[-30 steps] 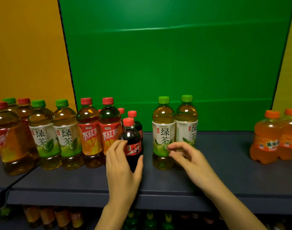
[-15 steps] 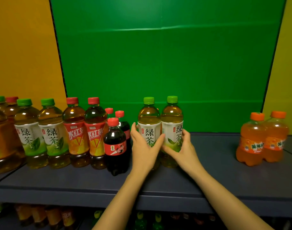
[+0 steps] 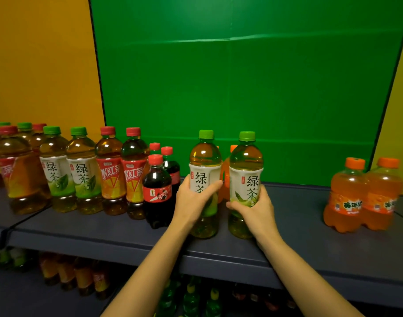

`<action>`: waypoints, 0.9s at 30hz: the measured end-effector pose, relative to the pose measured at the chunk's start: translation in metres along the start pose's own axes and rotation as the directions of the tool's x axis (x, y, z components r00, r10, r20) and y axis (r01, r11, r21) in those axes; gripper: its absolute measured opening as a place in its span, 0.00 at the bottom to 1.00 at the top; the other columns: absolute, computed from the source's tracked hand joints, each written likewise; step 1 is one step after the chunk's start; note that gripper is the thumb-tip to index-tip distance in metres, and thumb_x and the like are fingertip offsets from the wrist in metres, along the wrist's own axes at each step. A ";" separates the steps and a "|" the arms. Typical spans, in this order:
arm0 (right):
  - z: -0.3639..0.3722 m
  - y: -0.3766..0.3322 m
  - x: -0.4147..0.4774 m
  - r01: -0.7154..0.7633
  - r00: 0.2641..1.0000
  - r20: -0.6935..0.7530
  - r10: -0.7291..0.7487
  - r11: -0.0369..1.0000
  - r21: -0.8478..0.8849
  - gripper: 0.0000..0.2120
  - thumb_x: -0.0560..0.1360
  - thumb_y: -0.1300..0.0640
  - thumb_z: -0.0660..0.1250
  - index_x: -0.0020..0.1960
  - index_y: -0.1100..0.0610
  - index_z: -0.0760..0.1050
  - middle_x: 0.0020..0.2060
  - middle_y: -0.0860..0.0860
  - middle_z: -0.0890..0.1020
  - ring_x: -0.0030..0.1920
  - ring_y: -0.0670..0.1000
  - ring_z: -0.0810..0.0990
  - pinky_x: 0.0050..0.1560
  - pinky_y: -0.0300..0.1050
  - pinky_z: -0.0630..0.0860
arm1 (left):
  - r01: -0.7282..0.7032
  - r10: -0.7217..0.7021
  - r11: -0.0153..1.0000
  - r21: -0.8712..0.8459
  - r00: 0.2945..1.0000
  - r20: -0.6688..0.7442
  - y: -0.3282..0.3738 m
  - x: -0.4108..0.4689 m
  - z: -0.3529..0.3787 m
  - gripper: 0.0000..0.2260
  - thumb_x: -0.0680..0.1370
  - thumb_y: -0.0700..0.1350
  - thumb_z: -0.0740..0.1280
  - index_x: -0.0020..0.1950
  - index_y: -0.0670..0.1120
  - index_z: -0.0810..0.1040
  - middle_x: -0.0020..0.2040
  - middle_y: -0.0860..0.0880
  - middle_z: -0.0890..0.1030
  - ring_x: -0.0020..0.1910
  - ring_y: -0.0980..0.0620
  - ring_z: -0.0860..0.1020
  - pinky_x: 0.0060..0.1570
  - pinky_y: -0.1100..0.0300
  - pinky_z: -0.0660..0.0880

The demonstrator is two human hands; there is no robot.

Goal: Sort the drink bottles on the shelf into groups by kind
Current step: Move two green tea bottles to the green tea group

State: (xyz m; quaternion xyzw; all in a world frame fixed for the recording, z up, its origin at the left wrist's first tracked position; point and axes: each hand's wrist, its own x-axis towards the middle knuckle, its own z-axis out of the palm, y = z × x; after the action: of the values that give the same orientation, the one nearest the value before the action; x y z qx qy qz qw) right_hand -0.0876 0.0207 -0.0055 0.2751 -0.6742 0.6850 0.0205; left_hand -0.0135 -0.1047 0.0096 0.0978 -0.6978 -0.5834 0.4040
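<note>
At mid-shelf, front centre: left hand [image 3: 194, 200] wraps the label band of one green tea bottle [image 3: 205, 161], thumb across the front, fingers curled round the left side. Right hand [image 3: 255, 209] grips a second green tea bottle [image 3: 246, 161] low on its label, fingers curled round the front, thumb hidden behind. Both bottles upright, long axis vertical, green caps up, labels facing the camera; a narrow gap between them. Bases at or just above the shelf [image 3: 298, 236]; cannot tell whether they touch it. Through the gap, an orange soda bottle [image 3: 225, 179] stands behind, mostly hidden. Just left of the left hand, a front cola bottle [image 3: 158, 191], red cap, with two more red caps behind it. Further left, two iced tea bottles [image 3: 121, 172] with red labels, then a shelved green tea pair [image 3: 69, 172], all upright and touching in a row; more tea bottles crowd the far left. Well apart to the right, an orange soda pair [image 3: 365, 195], side by side. Green backboard [image 3: 241, 88] behind. Dim bottles on the lower tier, kinds unclear.
</note>
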 end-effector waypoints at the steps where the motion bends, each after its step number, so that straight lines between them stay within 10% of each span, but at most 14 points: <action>1: -0.003 -0.002 -0.003 0.007 1.000 -0.001 -0.007 1.000 0.012 0.26 0.61 0.65 0.77 0.53 0.51 0.69 0.46 0.47 0.78 0.48 0.48 0.78 0.41 0.35 0.72 | -0.004 0.004 1.000 0.006 1.000 0.013 0.006 -0.005 -0.002 0.24 0.60 0.57 0.74 0.51 0.46 0.77 0.47 0.45 0.82 0.48 0.48 0.81 0.46 0.57 0.79; 13: 0.027 -0.064 -0.038 0.115 0.979 0.143 -0.148 0.970 0.213 0.23 0.62 0.58 0.77 0.53 0.49 0.72 0.49 0.46 0.81 0.49 0.45 0.80 0.46 0.39 0.74 | -0.146 0.160 0.985 0.087 0.970 -0.184 0.096 -0.057 -0.120 0.14 0.64 0.51 0.75 0.45 0.50 0.76 0.43 0.49 0.80 0.43 0.53 0.79 0.44 0.60 0.76; 27: 0.239 -0.090 -0.119 0.004 0.919 0.372 -0.129 0.948 0.318 0.31 0.60 0.53 0.78 0.60 0.51 0.72 0.53 0.46 0.81 0.52 0.47 0.80 0.51 0.45 0.77 | -0.037 0.162 0.970 0.238 0.832 -0.530 0.108 -0.129 -0.367 0.14 0.63 0.49 0.76 0.44 0.49 0.77 0.38 0.50 0.80 0.40 0.50 0.78 0.43 0.53 0.74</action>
State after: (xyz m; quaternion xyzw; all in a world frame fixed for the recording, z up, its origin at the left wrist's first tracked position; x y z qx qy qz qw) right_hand 0.1326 -0.1541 0.0143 0.4282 -0.5388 0.7131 -0.1334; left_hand 0.3555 -0.2638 0.0452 0.2672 -0.6174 -0.4292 0.6026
